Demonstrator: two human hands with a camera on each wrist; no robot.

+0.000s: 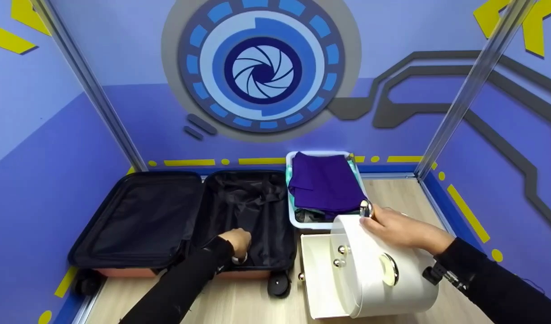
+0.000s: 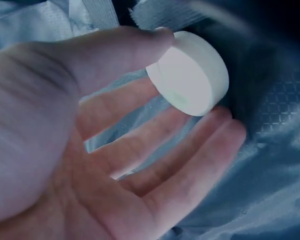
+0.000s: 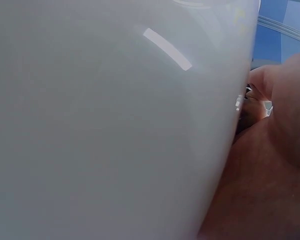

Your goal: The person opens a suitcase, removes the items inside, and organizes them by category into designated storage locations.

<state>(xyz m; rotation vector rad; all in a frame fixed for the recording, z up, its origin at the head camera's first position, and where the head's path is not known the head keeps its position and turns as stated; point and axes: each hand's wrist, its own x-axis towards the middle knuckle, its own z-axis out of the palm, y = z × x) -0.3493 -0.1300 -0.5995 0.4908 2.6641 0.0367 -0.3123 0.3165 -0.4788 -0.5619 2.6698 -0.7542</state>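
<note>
My left hand (image 1: 239,240) reaches down into the right half of an open suitcase (image 1: 268,216) with a dark lining. In the left wrist view it pinches a small white puck-shaped disc (image 2: 190,72), thumb on its upper edge and fingertips below, close over the lining. My right hand (image 1: 394,227) grips the chrome handle (image 1: 366,208) of a glossy white rounded storage box (image 1: 392,288) with silver knobs. A drawer (image 1: 322,274) stands pulled out on the box's left side. In the right wrist view the box's white wall (image 3: 115,130) hides most of the handle.
The suitcase's other half (image 1: 140,220) lies open at the left, with black wheels (image 1: 279,285) at the near side. A white basket (image 1: 293,221) holding folded purple cloth (image 1: 324,182) stands behind the box. Patterned panels (image 1: 122,112) enclose the wooden tabletop (image 1: 244,301).
</note>
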